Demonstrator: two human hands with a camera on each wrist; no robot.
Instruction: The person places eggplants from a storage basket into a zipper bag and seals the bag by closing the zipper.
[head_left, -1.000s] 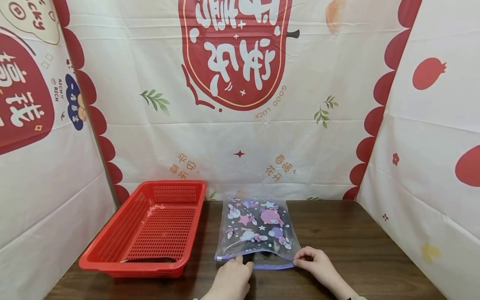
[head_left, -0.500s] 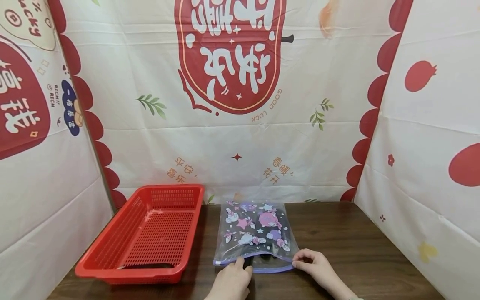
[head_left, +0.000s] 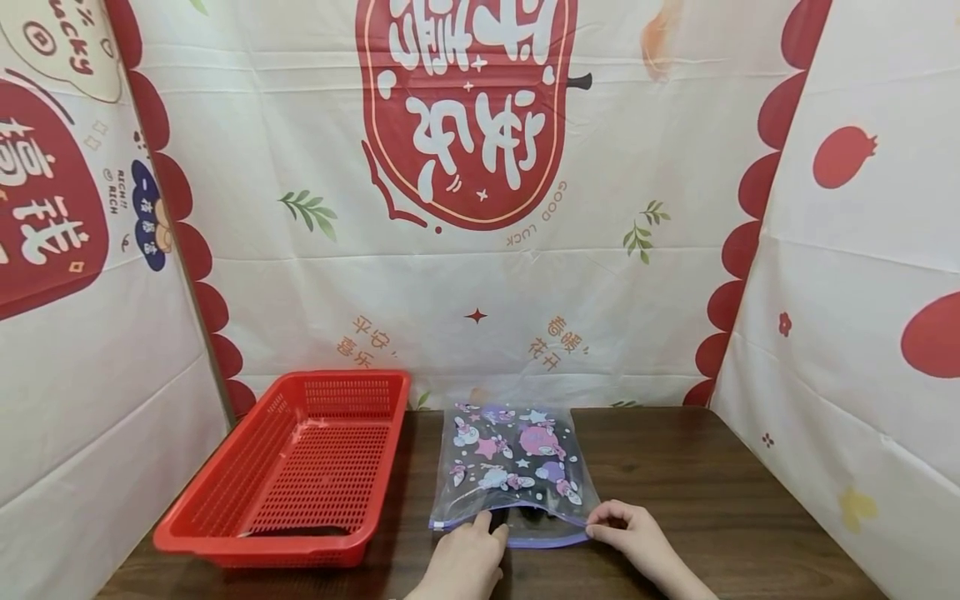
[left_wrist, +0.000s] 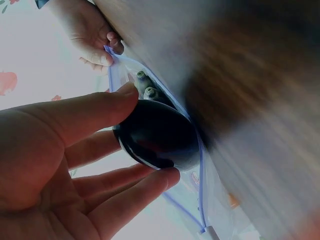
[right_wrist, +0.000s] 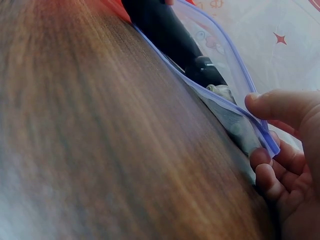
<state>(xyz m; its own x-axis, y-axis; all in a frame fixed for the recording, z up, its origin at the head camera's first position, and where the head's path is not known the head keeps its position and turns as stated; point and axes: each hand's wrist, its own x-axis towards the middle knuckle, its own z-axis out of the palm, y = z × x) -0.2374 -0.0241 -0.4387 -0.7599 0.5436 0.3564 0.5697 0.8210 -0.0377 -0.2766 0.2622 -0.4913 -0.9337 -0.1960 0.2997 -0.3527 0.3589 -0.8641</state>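
Observation:
A clear zip bag (head_left: 491, 500) printed with cartoon figures lies on the table, its purple-edged mouth gaping toward me. My left hand (head_left: 465, 560) is at the left part of the mouth. Its thumb and fingers grip a long, glossy black eggplant (left_wrist: 157, 132), whose far end reaches inside the bag. More dark eggplants with stubby greenish stem ends (left_wrist: 150, 93) lie within, partly hidden by the held one. At the right corner of the mouth, my right hand (head_left: 633, 537) pinches the purple zip edge (right_wrist: 267, 137) between thumb and fingers.
A red plastic basket (head_left: 393, 467) with slotted walls stands left of the bag. Inside its near wall lies a slim dark thing (head_left: 307, 531). The brown wooden table (head_left: 675, 467) is bounded by printed white cloth behind and on both sides.
The head view has shifted slightly. Both hands keep their places at the bag's mouth, the left holding the eggplant and the right pinching the corner.

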